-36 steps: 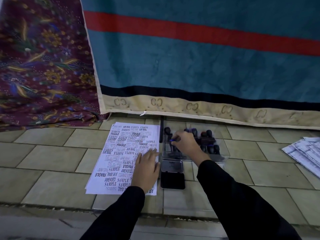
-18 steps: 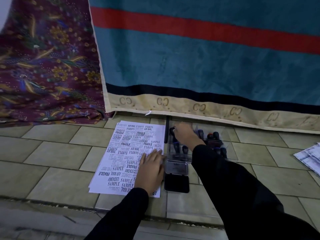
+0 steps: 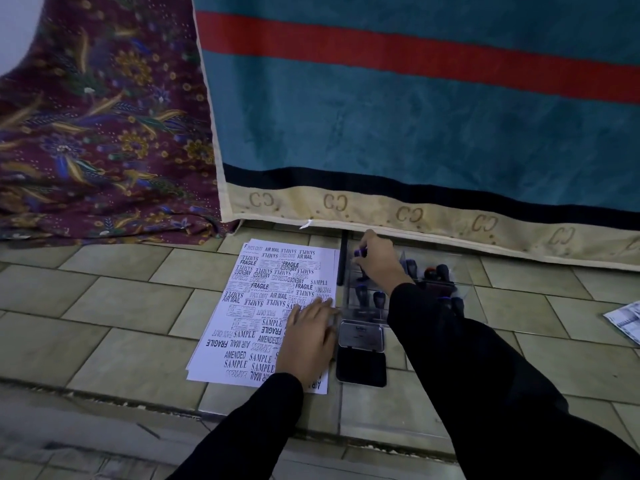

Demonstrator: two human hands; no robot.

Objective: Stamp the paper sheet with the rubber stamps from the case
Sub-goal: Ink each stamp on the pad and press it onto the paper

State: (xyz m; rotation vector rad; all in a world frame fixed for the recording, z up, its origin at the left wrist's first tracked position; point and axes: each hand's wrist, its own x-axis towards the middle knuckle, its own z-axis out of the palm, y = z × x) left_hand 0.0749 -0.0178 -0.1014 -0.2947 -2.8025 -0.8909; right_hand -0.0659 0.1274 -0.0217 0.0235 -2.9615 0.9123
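Note:
A white paper sheet [image 3: 249, 306], covered with several dark stamped words, lies on the tiled floor. My left hand [image 3: 308, 341] rests flat on its lower right part, fingers spread. Right of the sheet stands a clear plastic case [image 3: 460, 289] holding several dark-handled rubber stamps [image 3: 443, 271]. My right hand [image 3: 377, 261] reaches into the case's far left corner, fingers closed around the blue-topped handle of one stamp [image 3: 361, 252]. An open ink pad [image 3: 362, 351] lies just in front of the case, its lid toward the case.
A teal blanket [image 3: 415, 116] with a red stripe and beige border hangs right behind the case. Patterned maroon cloth [image 3: 97, 133] lies at the back left. More printed sheets [image 3: 627, 320] lie at the far right. A step edge [image 3: 104, 396] runs along the near floor.
My right hand has moved from the middle of the case to its far left corner and closed on a stamp handle. The left hand stays on the sheet. The view has shifted closer.

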